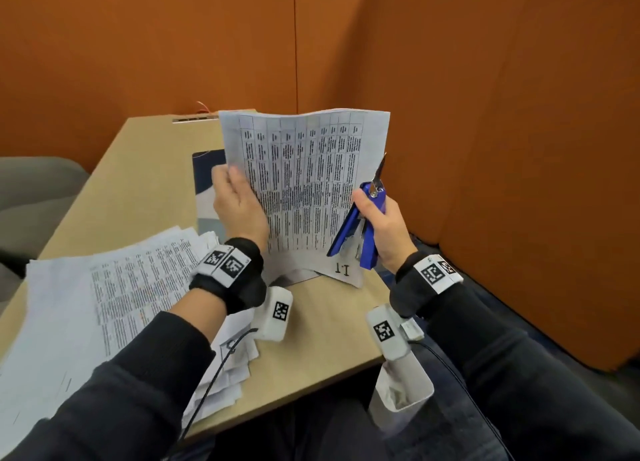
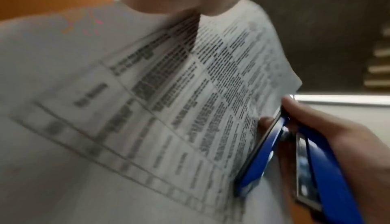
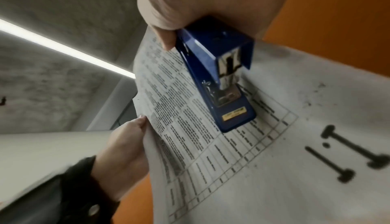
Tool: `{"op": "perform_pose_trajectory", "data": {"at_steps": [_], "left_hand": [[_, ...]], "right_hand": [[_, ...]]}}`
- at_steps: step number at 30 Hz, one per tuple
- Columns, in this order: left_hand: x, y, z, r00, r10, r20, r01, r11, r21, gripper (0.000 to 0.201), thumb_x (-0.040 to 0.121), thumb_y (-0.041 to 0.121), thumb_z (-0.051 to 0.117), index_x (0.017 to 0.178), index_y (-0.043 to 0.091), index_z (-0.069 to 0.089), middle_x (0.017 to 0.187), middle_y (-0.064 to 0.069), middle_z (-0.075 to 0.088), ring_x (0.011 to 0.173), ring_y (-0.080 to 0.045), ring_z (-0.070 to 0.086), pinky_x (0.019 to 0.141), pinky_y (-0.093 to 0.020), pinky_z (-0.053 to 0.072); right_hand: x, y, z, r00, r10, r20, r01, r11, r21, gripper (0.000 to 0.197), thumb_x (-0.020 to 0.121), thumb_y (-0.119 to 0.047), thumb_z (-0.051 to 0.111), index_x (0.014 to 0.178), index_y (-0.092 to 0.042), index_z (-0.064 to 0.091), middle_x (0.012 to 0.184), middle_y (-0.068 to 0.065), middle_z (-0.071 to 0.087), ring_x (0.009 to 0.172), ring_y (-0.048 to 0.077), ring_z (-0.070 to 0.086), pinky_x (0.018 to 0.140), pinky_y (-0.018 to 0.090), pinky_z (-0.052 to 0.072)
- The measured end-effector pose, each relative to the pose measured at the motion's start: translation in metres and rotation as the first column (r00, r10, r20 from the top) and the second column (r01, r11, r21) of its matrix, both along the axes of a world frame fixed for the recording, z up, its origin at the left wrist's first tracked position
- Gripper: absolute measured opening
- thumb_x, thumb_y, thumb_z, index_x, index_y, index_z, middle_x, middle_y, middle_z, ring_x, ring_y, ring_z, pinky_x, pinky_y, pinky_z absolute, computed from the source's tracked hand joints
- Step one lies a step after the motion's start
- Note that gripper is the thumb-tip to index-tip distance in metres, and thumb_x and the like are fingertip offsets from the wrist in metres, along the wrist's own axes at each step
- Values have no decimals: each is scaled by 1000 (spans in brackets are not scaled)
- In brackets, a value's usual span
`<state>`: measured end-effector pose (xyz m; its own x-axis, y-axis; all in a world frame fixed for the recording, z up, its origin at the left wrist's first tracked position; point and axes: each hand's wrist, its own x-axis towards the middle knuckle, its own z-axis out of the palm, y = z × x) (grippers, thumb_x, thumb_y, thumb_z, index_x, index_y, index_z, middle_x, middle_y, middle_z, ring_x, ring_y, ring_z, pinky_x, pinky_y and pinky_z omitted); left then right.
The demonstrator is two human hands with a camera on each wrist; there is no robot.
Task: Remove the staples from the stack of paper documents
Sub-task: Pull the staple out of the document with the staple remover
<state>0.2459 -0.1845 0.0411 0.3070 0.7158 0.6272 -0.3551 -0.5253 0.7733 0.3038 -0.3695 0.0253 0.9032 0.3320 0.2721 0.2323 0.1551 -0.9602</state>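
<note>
We see our left hand [image 1: 239, 206] gripping the left edge of a printed document [image 1: 304, 183], held upright above the tan table [image 1: 138, 169], its table of text turned sideways and "1.1" marked at the lower corner. Our right hand [image 1: 384, 225] grips a blue stapler [image 1: 360, 232] at the document's right edge, its metal tail pointing up. A loose stack of papers [image 1: 104, 304] lies on the table at left. Orange walls [image 1: 485, 114] stand behind.

table left: blocked by paper stack [image 1: 114, 287] | near right table [image 1: 311, 339]: bare | raised sheet [image 1: 304, 180] screens far side
</note>
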Motion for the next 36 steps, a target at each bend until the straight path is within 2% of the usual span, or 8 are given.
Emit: {"op": "perform_pose_trajectory", "data": {"at_steps": [8, 11, 12, 14, 22, 27, 28, 36], "left_hand": [[-11, 16, -20, 694, -401, -598, 412, 902, -128, 31, 91, 18, 60, 120, 21, 50, 117, 2, 61, 106, -15, 57, 92, -31, 46], [-20, 25, -39, 562, -398, -725, 452, 882, -134, 45, 73, 7, 66, 116, 15, 55, 112, -4, 65, 97, -22, 64, 82, -37, 56], [-24, 27, -41, 576, -411, -706, 428, 888, -168, 40, 74, 1, 64, 112, 12, 58, 105, -8, 68, 90, -22, 66, 77, -35, 58], [-28, 34, -43, 628, -417, -657, 384, 900, -203, 28, 80, -10, 54, 101, 6, 62, 91, -13, 71, 82, -25, 69, 78, -36, 58], [-28, 21, -31, 644, -587, -491, 388, 803, -451, 32, 94, 30, 54, 123, 17, 49, 111, -6, 63, 96, -19, 63, 77, -35, 55], [-23, 19, -38, 653, -377, -657, 315, 924, -217, 51, 81, -3, 61, 123, 19, 40, 103, -11, 63, 79, -20, 63, 49, -19, 51], [-23, 23, -39, 657, -352, -667, 297, 934, -201, 52, 79, -4, 60, 123, 17, 42, 97, -12, 64, 74, -19, 62, 48, -18, 49], [-30, 41, -43, 677, -521, -520, 338, 847, -410, 20, 82, -13, 56, 86, 5, 64, 82, -14, 66, 72, -24, 64, 75, -32, 58]], "right_hand": [[30, 0, 20, 951, -253, -178, 259, 966, 7, 46, 92, -47, 61, 66, -21, 33, 53, -6, 29, 51, 16, 30, 60, 34, 32], [39, -8, 23, 904, -275, -328, 303, 952, 38, 55, 94, -45, 59, 109, -8, 21, 60, -2, 45, 55, 19, 43, 68, 37, 41], [42, -10, 22, 888, -262, -378, 302, 952, 50, 49, 94, -45, 59, 120, -3, 57, 79, 4, 62, 70, 26, 58, 77, 40, 48], [45, -14, 22, 852, -284, -439, 318, 948, 3, 62, 94, -47, 58, 141, -8, 44, 136, 14, 56, 112, 35, 59, 100, 52, 47], [54, -15, 7, 833, -314, -456, 310, 947, -85, 69, 86, -57, 63, 137, -13, 48, 143, 12, 52, 123, 34, 54, 105, 51, 45], [49, -7, 1, 835, -231, -499, 254, 967, -23, 89, 65, -66, 71, 128, -5, 55, 135, 19, 53, 117, 53, 49, 96, 63, 47], [53, -9, -2, 830, -242, -503, 270, 963, -18, 92, 59, -68, 71, 127, -8, 57, 131, 14, 60, 126, 30, 40, 96, 59, 49], [73, -23, -23, 820, -229, -524, 279, 960, 18, 141, 14, -80, 79, 141, -26, 50, 141, -2, 54, 128, 31, 51, 107, 56, 39]]}}
